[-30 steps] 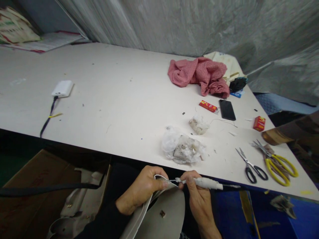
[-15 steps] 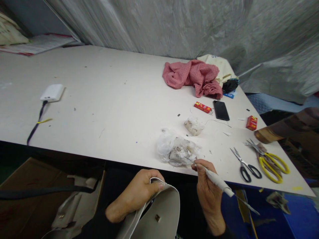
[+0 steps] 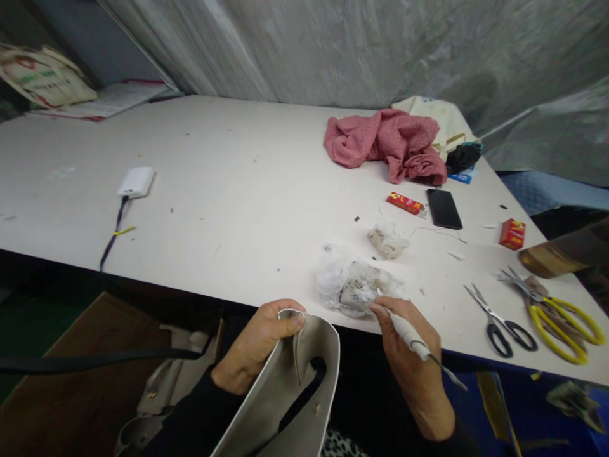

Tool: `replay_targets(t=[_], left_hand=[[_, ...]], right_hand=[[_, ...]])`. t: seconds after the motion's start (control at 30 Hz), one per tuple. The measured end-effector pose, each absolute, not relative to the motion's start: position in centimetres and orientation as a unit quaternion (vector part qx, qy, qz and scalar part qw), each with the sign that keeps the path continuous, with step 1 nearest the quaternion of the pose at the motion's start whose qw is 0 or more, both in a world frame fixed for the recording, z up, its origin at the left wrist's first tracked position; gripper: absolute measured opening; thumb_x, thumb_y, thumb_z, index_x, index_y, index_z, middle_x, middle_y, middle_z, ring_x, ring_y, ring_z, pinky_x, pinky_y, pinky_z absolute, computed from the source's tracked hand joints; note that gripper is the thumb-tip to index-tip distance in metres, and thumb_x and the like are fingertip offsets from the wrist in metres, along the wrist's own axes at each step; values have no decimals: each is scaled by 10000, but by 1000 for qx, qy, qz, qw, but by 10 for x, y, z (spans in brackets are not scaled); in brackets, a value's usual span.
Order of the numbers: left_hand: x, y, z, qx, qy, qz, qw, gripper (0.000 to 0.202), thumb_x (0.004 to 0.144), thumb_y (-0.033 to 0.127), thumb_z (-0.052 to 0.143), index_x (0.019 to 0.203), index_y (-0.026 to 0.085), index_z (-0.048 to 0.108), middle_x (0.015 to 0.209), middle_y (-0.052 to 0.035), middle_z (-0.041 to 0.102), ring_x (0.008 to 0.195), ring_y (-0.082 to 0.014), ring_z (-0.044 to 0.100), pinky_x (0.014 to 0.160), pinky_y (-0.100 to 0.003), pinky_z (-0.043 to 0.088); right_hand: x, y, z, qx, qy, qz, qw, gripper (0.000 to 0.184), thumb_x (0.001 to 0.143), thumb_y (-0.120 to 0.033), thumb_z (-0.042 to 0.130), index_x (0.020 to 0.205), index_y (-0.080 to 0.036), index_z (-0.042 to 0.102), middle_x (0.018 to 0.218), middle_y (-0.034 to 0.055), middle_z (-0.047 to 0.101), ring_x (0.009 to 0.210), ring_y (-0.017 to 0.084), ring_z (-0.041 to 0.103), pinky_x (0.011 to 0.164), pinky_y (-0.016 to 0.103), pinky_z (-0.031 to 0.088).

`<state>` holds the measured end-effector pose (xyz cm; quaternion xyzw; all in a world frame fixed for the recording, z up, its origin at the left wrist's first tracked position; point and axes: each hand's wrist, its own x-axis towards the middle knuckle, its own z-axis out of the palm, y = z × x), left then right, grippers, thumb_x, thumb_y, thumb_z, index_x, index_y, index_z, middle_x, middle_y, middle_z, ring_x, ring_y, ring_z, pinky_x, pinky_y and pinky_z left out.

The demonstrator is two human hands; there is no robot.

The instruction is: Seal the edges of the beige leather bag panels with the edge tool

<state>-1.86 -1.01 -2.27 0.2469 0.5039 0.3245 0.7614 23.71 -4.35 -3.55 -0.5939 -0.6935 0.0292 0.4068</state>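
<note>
Pinched at its upper corner, a beige bag [image 3: 307,362] hangs from my left hand [image 3: 263,339]. Its mouth gapes and a black strap [image 3: 304,393] shows inside. My right hand [image 3: 412,362] grips a thin tool with a white-wrapped handle [image 3: 404,330] and a metal spike at its rear. The front tip is at a dirty whitish lump in clear plastic [image 3: 361,285] by the table's front edge; I cannot tell whether it touches. Just behind sits a smaller whitish lump [image 3: 387,240].
On the right lie black-handled scissors [image 3: 502,320], yellow-handled scissors [image 3: 554,311], a phone [image 3: 444,209] and red boxes [image 3: 512,234]. A pink cloth [image 3: 385,143] is at the back. A white device [image 3: 136,182] with a cable stands left. Below the table is a cardboard box [image 3: 71,362].
The bag's opening has turned more toward me, revealing the strap. My right hand and the tool tip have moved closer to the plastic-wrapped lump. The whole view has shifted left.
</note>
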Motion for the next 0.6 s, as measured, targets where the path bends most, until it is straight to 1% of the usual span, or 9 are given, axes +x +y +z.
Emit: replay_targets(t=[0.13,0.2,0.27,0.33,0.4,0.5,0.6], left_hand=[[-19,-14,-25,239,476,326,781,383,622,327,978,812,134,707,663,-29,717,562,-130,620,580,-236,472],[-18,-16,-31,242,471,324,784,398,606,338,987,803,132,710,668,-36,722,562,-132,624,566,-234,467],[-17,-17,-37,248,471,315,786,428,583,361,995,813,138,711,651,-30,715,539,-134,612,535,-235,452],[-16,-19,-41,258,471,298,789,443,574,375,995,822,140,714,631,-22,704,518,-130,596,515,-234,441],[-15,-20,-40,276,466,281,792,429,578,376,991,806,133,720,627,-15,695,519,-118,584,516,-226,432],[-13,-20,-34,299,457,263,795,405,582,380,982,766,125,727,620,-6,675,517,-100,558,510,-210,395],[-12,-20,-29,310,455,249,797,383,591,375,971,754,124,732,626,-11,675,521,-100,550,513,-211,376]], right_hand=[[243,-47,-39,-617,-649,91,436,201,1060,-361,595,997,-209,709,916,28,739,838,186,696,792,291,513],[242,-51,-37,-619,-640,72,450,194,1047,-367,613,992,-211,714,925,35,738,859,197,694,815,304,510],[238,-56,-33,-614,-622,67,481,201,1045,-370,607,983,-208,708,918,41,727,853,203,687,816,315,509],[230,-61,-27,-611,-586,133,515,215,1063,-361,565,976,-213,694,865,25,705,800,185,673,779,301,512],[220,-65,-21,-597,-553,241,529,240,1083,-354,526,954,-224,681,780,-7,672,730,157,647,721,267,503],[210,-69,-16,-556,-550,361,508,276,1086,-365,529,891,-232,673,703,-32,629,685,132,605,685,231,476],[205,-70,-16,-532,-559,408,488,286,1081,-374,541,876,-230,678,716,-31,623,708,125,594,703,222,464]])
